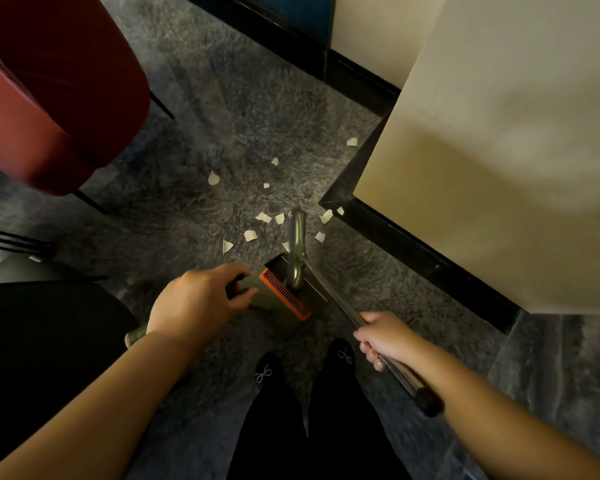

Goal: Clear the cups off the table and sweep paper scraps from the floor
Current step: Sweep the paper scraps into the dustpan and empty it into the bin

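Grey mottled carpet (222, 109) runs under everything. Beyond the right hand rises a pale boxed wall (482, 168) with a black skirting (423, 251), its corner jutting toward the mess. Up past the left hand stands a dark red chair (49, 91) on thin black legs. Between the hands sits the dustpan (284, 299) with its orange comb edge. The left hand (198, 303) grips the pan's near edge, fingers curled. The right hand (383, 339) is wrapped around the broom handle (347, 313), whose head (297, 251) stands in the pan's mouth. Paper scraps (263, 217) lie scattered just past both hands, some tight against the skirting corner.
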Motion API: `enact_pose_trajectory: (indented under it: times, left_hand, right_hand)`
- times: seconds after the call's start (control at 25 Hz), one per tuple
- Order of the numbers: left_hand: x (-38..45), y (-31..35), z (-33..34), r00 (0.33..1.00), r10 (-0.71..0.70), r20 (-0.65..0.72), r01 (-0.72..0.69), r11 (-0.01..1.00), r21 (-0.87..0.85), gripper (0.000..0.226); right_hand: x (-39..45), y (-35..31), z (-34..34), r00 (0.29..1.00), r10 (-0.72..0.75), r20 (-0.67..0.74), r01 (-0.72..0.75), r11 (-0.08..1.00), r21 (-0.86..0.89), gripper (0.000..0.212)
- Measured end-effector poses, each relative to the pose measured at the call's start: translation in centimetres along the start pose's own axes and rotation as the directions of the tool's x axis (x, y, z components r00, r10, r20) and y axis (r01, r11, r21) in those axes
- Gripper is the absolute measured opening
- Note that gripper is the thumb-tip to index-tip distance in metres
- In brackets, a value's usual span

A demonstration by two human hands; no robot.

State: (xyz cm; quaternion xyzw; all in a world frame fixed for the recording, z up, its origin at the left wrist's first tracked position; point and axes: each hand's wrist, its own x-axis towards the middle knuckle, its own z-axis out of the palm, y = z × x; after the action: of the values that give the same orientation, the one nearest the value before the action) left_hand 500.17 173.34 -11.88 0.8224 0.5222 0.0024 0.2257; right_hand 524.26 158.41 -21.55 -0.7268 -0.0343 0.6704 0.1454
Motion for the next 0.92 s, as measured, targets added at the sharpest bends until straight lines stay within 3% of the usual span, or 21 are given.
enact_pose_trajectory:
  times: [0.24, 0.52, 0.72, 0.92]
  left_hand:
    - [0.5, -2.2, -1.5, 0.991, -0.127, -0.037, 0.126, 0.991, -0.038, 0.026]
    - [2.8, -3.2, -2.0, 0.984, -0.170, -0.055, 0.168, 0.985, -0.043, 0.026]
    - [4.2, -3.1, -2.0, 0.976, -0.197, -0.094, 0.191, 0.979, -0.069, 0.026]
    - [4.7, -1.9, -0.9, 0.978, -0.186, -0.099, 0.181, 0.982, -0.052, 0.025]
  right_hand:
    - [-0.4, -3.8, -3.6, 0.976, -0.157, -0.148, 0.112, 0.956, -0.272, 0.052]
    - [4.4, -10.3, -7.4, 0.949, -0.201, -0.243, 0.076, 0.895, -0.440, 0.044]
    - [7.4, -12.0, -8.5, 0.939, -0.198, -0.283, 0.055, 0.895, -0.444, 0.055]
    - [9.5, -11.2, -8.2, 0.965, -0.168, -0.199, 0.070, 0.903, -0.423, 0.046]
